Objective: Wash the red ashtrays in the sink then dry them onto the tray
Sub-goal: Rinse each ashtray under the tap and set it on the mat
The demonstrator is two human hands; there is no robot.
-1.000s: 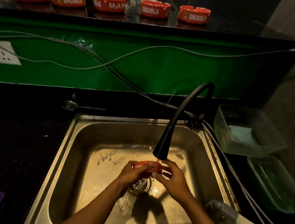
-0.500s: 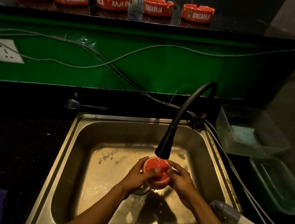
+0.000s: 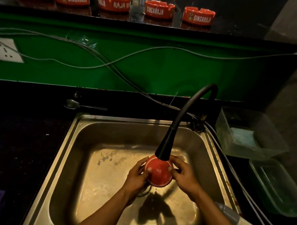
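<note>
Partly hidden by the faucet [image 3: 166, 144], the ashtray [image 3: 158, 173] faces underside-up, pinched between left hand [image 3: 137, 176] and right hand [image 3: 184, 178] over the sink [image 3: 82, 160].

Two bare forearms reach in from the bottom edge, uncovered from elbow to wrist, no sleeve on either; the left hand [image 3: 137, 176] and the right hand [image 3: 184, 178] are ungloved, and their short fingernails catch the light

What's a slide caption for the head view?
Both hands, left hand and right hand, hold a red ashtray under the black faucet over the steel sink.
</note>
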